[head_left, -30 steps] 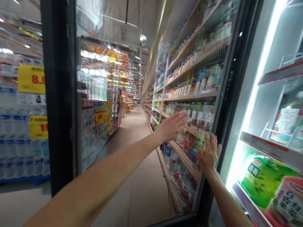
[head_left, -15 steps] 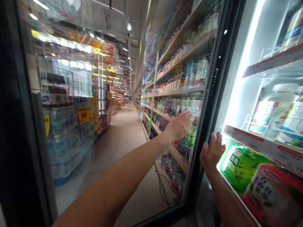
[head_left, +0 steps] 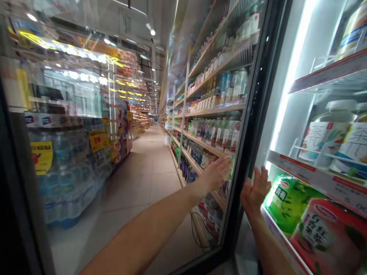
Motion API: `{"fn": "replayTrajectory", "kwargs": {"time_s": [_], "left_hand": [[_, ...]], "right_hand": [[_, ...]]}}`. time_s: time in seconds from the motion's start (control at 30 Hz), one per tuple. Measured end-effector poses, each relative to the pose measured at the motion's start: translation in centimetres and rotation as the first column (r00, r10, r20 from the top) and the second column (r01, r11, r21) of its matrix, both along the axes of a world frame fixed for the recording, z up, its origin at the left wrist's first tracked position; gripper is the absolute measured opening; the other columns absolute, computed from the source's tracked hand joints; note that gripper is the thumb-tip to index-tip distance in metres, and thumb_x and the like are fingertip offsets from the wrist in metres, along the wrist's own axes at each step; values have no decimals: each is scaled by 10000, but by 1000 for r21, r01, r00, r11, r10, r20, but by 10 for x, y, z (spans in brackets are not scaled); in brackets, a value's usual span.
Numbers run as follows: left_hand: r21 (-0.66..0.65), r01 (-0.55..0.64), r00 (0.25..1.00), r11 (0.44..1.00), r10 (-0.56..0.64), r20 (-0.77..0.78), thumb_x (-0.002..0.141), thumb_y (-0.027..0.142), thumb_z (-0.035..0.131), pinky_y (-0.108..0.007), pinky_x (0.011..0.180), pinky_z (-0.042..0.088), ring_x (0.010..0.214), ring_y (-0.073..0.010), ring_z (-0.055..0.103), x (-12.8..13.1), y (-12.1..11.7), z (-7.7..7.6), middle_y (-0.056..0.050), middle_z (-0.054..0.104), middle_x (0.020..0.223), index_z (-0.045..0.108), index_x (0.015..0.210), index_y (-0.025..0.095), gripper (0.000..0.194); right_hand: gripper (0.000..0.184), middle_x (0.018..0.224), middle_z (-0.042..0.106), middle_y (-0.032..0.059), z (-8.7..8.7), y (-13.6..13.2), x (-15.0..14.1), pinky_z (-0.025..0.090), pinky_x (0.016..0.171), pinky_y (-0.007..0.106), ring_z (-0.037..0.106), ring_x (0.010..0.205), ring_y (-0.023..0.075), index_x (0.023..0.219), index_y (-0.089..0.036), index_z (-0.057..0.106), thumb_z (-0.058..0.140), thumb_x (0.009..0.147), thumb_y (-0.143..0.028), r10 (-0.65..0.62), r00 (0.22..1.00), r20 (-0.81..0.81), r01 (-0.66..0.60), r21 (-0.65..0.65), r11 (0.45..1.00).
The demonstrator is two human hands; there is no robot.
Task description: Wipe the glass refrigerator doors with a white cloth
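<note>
Clear glass door (head_left: 143, 225), black frame (head_left: 256, 99), stands open beside the lit cooler (head_left: 318, 49). Left hand (head_left: 215, 176) flat at glass, fingers extended, close together; contact unclear. Right hand (head_left: 255, 193) by frame edge, fingers slightly spread, contact unclear. Cooler shelves hold glossy green pouch (head_left: 289, 208), red pouch (head_left: 329, 236), translucent capped bottle (head_left: 325, 131). Wrapped bottle packs (head_left: 64, 179) visible through glass.

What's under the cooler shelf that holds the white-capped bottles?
Under that shelf are a green pack and, in front of it, a red pack. The red pack covers part of the green one; whatever is behind them can't be seen.
</note>
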State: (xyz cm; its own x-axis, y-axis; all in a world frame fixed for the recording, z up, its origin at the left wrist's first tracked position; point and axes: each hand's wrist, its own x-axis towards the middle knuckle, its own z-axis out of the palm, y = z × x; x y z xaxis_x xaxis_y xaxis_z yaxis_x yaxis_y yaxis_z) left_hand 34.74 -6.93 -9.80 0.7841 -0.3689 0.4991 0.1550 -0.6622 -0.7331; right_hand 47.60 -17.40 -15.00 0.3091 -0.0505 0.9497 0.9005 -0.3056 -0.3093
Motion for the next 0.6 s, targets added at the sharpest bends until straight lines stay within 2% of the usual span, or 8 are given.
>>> {"fn": "replayTrajectory", "kwargs": {"time_s": [0.1,0.17,0.23,0.33,0.4,0.43,0.57,0.6], "left_hand": [[71,48,989,996,-37,-142,857,189,404,-350,1073,288,1241,-190,392,-19,1,-36,-45,538,1246,575,1101,121,306],[103,83,976,991,-61,-208,853,201,421,-293,1068,300,1212,-138,426,-38,4,-47,19,566,1213,613,1033,192,263],[99,57,986,993,-40,-162,861,201,403,-353,1078,281,1235,-171,402,-57,8,-33,-32,530,1257,582,1088,164,291],[38,-70,989,997,64,135,877,187,364,-414,1075,258,1291,-225,312,-82,11,12,-86,418,1354,492,1199,128,352],[10,-123,973,992,118,199,879,197,363,-430,1072,255,1305,-247,279,-100,13,24,-92,379,1379,474,1216,128,361],[25,-126,977,992,120,174,877,207,371,-424,1073,254,1306,-246,278,-111,14,20,-88,380,1379,477,1213,133,360],[136,-88,995,987,94,-40,873,241,397,-341,1078,255,1291,-186,315,-165,20,-23,-38,411,1365,513,1182,174,337],[144,-98,993,985,107,-58,873,238,395,-344,1077,251,1292,-181,315,-180,22,-27,-28,403,1370,505,1191,185,340]], "right_hand": [[487,1396,334,173,-2,2,-5,212,1008,576,283,1307,274,1314,-162,360,331,849,-303,21,1000,19,-21,-9,1000],[480,1391,344,173,-3,7,-13,221,1011,568,288,1305,274,1310,-161,368,341,851,-299,35,999,32,-35,-25,999],[476,1388,348,173,-6,15,-25,221,1012,571,286,1305,277,1311,-161,369,343,854,-291,51,998,33,-50,-33,998],[483,1395,340,160,-10,32,-51,213,1015,576,272,1312,274,1328,-181,339,343,854,-273,92,994,52,-89,-55,994],[496,1398,336,149,-13,44,-72,209,1019,576,254,1321,270,1344,-200,308,347,853,-260,137,987,84,-128,-101,987],[503,1401,333,147,-14,50,-83,210,1020,576,244,1325,270,1350,-205,294,348,853,-253,159,982,99,-146,-121,982],[534,1420,291,157,-14,70,-123,207,1026,569,200,1341,273,1370,-194,248,351,849,-246,214,968,133,-196,-137,971],[539,1422,286,159,-13,74,-132,203,1030,563,191,1343,270,1373,-190,240,349,848,-246,224,965,140,-206,-134,969]]}}
